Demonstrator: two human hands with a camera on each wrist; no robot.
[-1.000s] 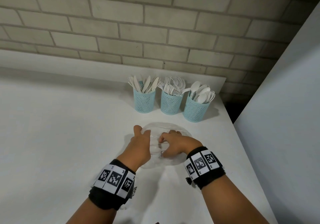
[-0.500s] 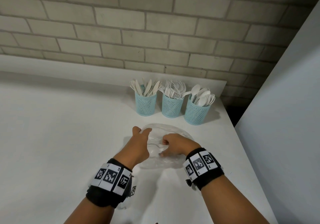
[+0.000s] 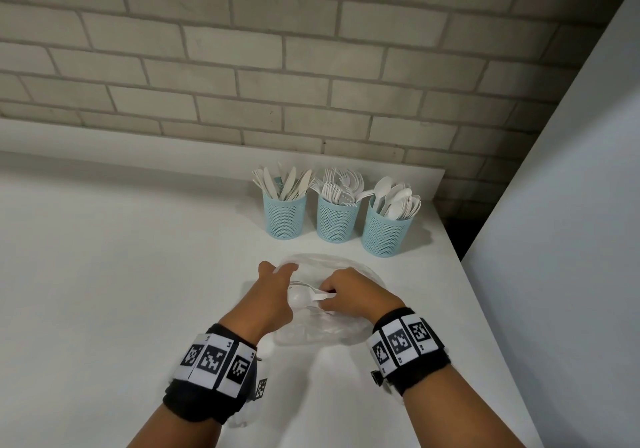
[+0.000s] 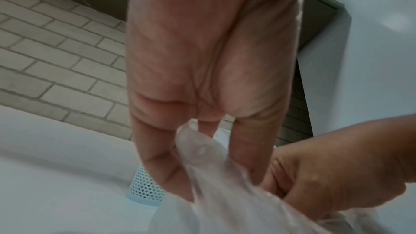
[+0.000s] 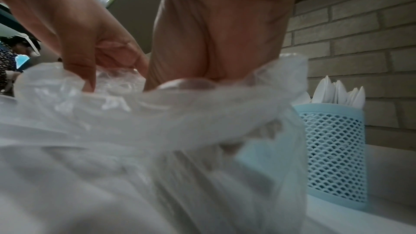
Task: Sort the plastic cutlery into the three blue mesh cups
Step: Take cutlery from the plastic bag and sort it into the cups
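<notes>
Three blue mesh cups stand at the back of the table: the left cup [image 3: 284,219] holds knives, the middle cup [image 3: 337,221] forks, the right cup [image 3: 386,234] spoons. In front of them lies a clear plastic bag [image 3: 322,331]. My left hand [image 3: 277,285] pinches the bag's edge [image 4: 202,150] between thumb and fingers. My right hand [image 3: 332,297] pinches the handle of a white spoon [image 3: 299,298] at the bag's mouth, its bowl pointing left. The bag [image 5: 157,131] fills the right wrist view and hides my right fingertips.
The white table [image 3: 121,274] stretches far to the left. Its right edge [image 3: 485,309] runs close by my right arm, beside a pale wall panel. A brick wall [image 3: 311,67] stands behind the cups. One cup [image 5: 333,150] shows beside the bag.
The right hand has drawn a white spoon into sight at the bag's mouth. The left hand keeps hold of the bag's edge and has lifted it slightly.
</notes>
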